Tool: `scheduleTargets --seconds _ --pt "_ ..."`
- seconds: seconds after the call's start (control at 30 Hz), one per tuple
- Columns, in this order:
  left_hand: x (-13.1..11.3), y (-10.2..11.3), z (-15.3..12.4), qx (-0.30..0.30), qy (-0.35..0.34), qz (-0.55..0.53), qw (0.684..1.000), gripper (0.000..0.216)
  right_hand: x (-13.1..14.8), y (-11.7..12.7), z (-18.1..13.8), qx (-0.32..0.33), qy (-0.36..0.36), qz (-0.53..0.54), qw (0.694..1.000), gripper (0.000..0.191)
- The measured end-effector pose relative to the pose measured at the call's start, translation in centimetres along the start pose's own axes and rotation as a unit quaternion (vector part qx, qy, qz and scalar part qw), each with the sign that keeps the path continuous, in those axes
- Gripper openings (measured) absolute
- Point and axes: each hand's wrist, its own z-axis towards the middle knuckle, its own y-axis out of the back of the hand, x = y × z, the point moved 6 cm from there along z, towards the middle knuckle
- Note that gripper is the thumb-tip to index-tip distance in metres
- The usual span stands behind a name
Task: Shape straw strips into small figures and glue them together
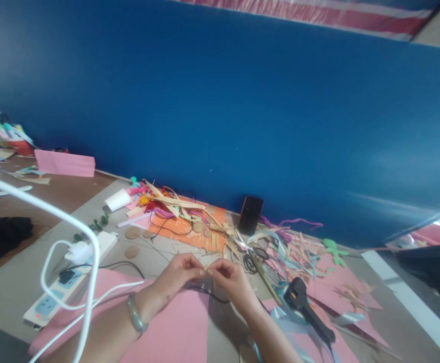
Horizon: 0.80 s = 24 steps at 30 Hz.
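Note:
My left hand [182,272], with a bangle [136,312] on its wrist, is closed in a pinch at the middle of the table. Opposite it, my right hand [229,280] pinches too, and the fingertips of both nearly meet. A tiny pale piece seems to sit between them, too small to name. Below the hands lies pink paper [167,327]. Just right of my right hand are scissors [256,254] with dark handles and a greenish stick [267,282]. A black glue gun [307,307] lies further right, on pink and light blue scraps.
A white power strip [46,305] with plugs lies at left, and a thick white cable [95,262] arches in front. A phone [250,214] leans on the blue wall [220,111]. Orange paper [167,227] carries shavings and strips. Round brown discs [132,251] lie nearby.

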Motion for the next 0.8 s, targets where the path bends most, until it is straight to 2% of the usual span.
scheduleTargets --seconds 0.13,0.4,0.53,0.63,0.8 --pt "0.3 -0.1 0.2 0.011 0.010 -0.007 1.000 0.014 0.4 0.1 -0.2 0.007 0.003 0.003 1.000 0.020" --pt "1.2 0.0 -0.1 0.009 0.073 -0.023 0.997 0.015 2.3 1.0 -0.6 0.019 0.025 -0.034 0.999 0.023" --pt "1.3 -0.1 -0.2 0.024 0.088 -0.038 0.995 0.019 2.2 1.1 -0.5 0.013 0.026 -0.046 0.999 0.024" --pt "1.1 0.0 0.0 0.016 0.080 -0.028 0.996 0.021 1.7 1.3 -0.3 0.004 0.023 -0.053 0.998 0.025" --pt "0.4 1.0 0.5 -0.040 0.031 0.039 0.998 0.020 0.9 2.0 0.2 -0.023 0.044 -0.107 0.993 0.021"
